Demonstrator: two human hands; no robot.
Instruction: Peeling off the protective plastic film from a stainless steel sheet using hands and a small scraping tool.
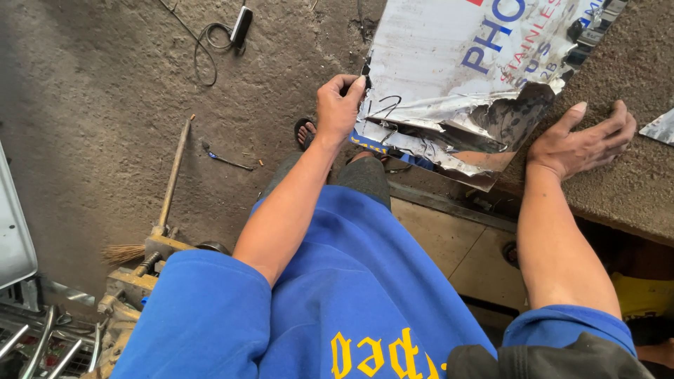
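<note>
1. At the upper centre of the head view, the left hand [339,107] is closed in a fist around a dark marker [349,87]. Only a small part of the marker shows between thumb and forefinger. The tip end sits against the left edge of the metal sheet [449,63].
2. Left arm pose: the forearm runs straight up from the blue sleeve [203,316] to the wrist, with the knuckles turned toward the sheet.
3. The metal sheet lies on the rough workbench top [618,189]. Its near corner overhangs the bench edge. A white protective film with blue and red print covers most of the sheet; along the near edge the film is torn and curled, exposing bare reflective metal. Black marker lines show on the film beside the left hand.
4. The right hand [581,144] is spread wide and flat, palm down on the bench top, just beside the torn right corner of the sheet. It holds nothing. The forearm rises steeply from the sleeve to the wrist.
5. Below the left hand, a foot in a sandal [305,133] stands on the concrete floor [91,119].
6. Left of the person, a broom [170,184] lies across a yellow tool. A black cable [210,42] lies on the floor farther away.
</note>
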